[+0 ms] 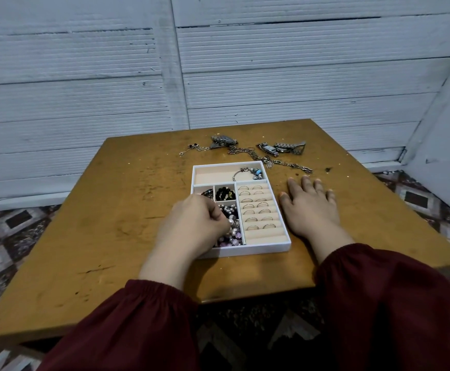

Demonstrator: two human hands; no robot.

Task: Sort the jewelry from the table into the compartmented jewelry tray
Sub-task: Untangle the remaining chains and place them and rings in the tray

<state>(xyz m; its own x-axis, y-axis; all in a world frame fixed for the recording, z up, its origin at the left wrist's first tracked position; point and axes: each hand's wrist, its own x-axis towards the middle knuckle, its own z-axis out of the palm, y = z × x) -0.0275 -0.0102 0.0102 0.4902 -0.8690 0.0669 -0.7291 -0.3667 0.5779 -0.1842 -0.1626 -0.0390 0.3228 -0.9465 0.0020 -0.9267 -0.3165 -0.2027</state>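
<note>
Left hand (197, 223) curls fingers round glossy pearl beads (233, 232) in the white tray (261, 249), near-left compartment; right hand (309, 204) lies flat, fingers spread, on scuffed wooden table (127, 210).

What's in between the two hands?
In the head view, the white compartmented tray's beige ring rolls, holding thin silver rings, lie between the left hand, which holds pearly beads, and the right hand flat on the brown wooden table.

Glossy pearly beads (234, 232) in the grip of the left hand (194, 223). Just right of it, matt beige velvety lining (264, 234) holding thin shiny metal rings (251, 219); smooth white tray (258, 249) wall around. Beyond the grip, dull metal watches (282, 148) and chains (285, 163) on scuffed, matt wooden table (111, 210).
</note>
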